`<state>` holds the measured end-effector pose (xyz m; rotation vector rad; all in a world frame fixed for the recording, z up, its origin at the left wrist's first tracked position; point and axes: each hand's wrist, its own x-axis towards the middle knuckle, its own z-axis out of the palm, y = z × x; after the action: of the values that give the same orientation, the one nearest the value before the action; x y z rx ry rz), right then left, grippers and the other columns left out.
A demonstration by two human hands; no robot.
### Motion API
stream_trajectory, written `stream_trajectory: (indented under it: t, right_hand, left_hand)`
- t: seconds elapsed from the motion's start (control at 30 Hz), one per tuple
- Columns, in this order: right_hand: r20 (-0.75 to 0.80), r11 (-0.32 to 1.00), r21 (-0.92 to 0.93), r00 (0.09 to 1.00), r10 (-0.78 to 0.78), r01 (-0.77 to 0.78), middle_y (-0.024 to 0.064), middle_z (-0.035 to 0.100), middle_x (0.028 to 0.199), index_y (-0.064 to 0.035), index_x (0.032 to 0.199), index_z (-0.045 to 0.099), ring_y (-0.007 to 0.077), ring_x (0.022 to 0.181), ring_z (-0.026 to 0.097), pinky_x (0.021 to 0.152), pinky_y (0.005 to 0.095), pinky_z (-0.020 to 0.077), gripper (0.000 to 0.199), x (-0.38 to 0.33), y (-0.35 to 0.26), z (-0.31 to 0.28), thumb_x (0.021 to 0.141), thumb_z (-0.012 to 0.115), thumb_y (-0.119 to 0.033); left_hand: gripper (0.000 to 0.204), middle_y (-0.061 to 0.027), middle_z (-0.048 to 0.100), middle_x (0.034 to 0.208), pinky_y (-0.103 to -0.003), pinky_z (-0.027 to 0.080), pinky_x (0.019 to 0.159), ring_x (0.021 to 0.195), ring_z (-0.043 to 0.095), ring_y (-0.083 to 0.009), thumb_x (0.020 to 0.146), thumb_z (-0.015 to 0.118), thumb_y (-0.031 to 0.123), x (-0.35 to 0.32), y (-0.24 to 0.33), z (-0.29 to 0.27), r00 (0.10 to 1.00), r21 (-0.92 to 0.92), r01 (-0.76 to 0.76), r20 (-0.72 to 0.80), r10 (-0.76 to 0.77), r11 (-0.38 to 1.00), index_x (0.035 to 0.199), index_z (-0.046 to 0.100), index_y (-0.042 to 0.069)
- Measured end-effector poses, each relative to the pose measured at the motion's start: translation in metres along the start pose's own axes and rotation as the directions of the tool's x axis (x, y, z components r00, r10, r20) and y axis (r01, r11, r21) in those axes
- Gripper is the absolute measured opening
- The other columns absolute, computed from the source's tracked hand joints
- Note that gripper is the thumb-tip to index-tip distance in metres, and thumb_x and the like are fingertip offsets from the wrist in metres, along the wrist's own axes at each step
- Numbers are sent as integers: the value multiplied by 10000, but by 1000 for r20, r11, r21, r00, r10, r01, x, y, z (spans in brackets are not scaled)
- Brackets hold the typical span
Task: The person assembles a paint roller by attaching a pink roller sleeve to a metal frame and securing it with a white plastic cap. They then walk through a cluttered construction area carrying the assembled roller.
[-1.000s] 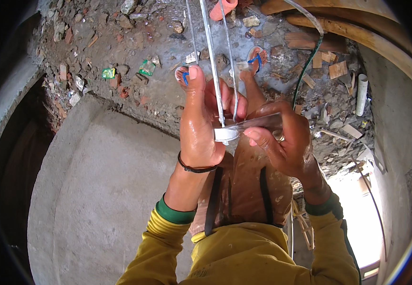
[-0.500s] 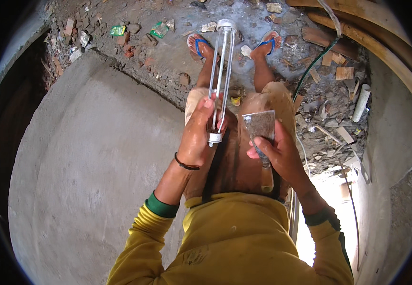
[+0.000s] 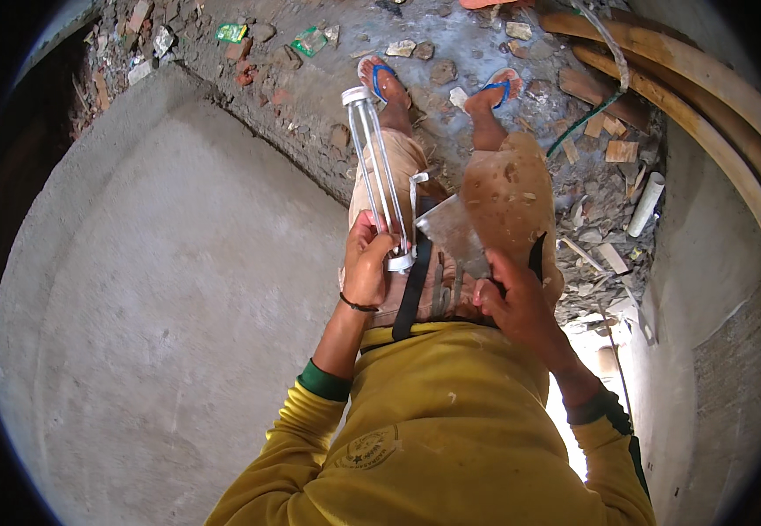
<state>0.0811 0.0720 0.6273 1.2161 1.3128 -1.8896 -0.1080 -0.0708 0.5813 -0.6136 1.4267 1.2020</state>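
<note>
My left hand (image 3: 367, 267) is closed around the lower end of a long cage-like frame of thin metal rods with round white end caps (image 3: 355, 96). The frame stands upright, tilted a little to the left, above my left thigh. A thin bent piece with a white tip (image 3: 418, 178) rises beside its lower cap; I cannot tell whether it is joined on. My right hand (image 3: 516, 302) grips a putty knife (image 3: 456, 235). Its flat, stained blade points up and left, the near corner close to the frame but apart from it. The knife's handle is mostly hidden by my fingers.
A broad grey cement surface (image 3: 161, 237) curves along my left. Rubble, wood scraps (image 3: 622, 152) and green wrappers (image 3: 309, 41) litter the ground ahead. At the right lie a white pipe piece (image 3: 646, 204), a green hose (image 3: 586, 118) and long curved boards (image 3: 705, 105).
The frame has tipped left and come lower, with the bent white-tipped piece now showing beside it. The putty knife has turned its blade leftward, nearer to the frame.
</note>
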Motion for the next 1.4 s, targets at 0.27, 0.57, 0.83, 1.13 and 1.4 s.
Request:
stream_trajectory:
  t: [0.27, 0.57, 0.83, 1.13, 1.4]
  right_hand:
    - [134, 916, -361, 982, -136, 176, 162, 552, 1110, -115, 1362, 420, 352, 930, 598, 770, 442, 495, 547, 2, -50, -10, 833, 521, -24]
    - [354, 461, -828, 935, -12, 319, 103, 506, 964, -123, 1163, 541, 297, 819, 599, 651, 395, 517, 388, -3, -118, -65, 791, 550, -12]
    - [750, 468, -607, 658, 70, 642, 51, 596, 871, -93, 1033, 567, 232, 716, 634, 610, 354, 513, 309, 45, -195, -96, 747, 681, -124]
    - [689, 958, 87, 679, -256, 273, 63, 656, 818, -44, 936, 564, 170, 764, 665, 671, 292, 522, 354, 141, -132, -39, 684, 806, -100]
    - [728, 994, 62, 678, -107, 90, 20, 669, 852, -48, 887, 677, 113, 847, 617, 777, 256, 473, 229, 107, -73, -7, 758, 793, -196]
  left_hand:
    - [609, -90, 561, 874, -262, 446, 683, 761, 521, -141, 720, 422, -77, 11, 18, -2, 994, 13, 7, -109, -6, 1000, 1308, 384, 76]
    - [554, -47, 523, 859, -251, 460, 646, 718, 499, -144, 707, 488, 44, 23, 20, -29, 999, -127, 29, 17, -27, 991, 1258, 451, 82]
    - [199, 38, 519, 766, -228, 451, 543, 651, 500, -53, 894, 622, 203, 35, 28, -33, 994, 59, 109, -25, -107, 992, 1044, 540, 101]
    - [201, -12, 614, 802, -216, 464, 554, 618, 549, -75, 779, 724, 22, 38, 24, -48, 981, -29, 191, 52, -189, 981, 869, 554, 83]
    - [317, -124, 649, 844, -240, 492, 528, 619, 609, -147, 885, 631, 116, 47, 14, -48, 998, -91, 59, 0, -60, 994, 1144, 451, 91]
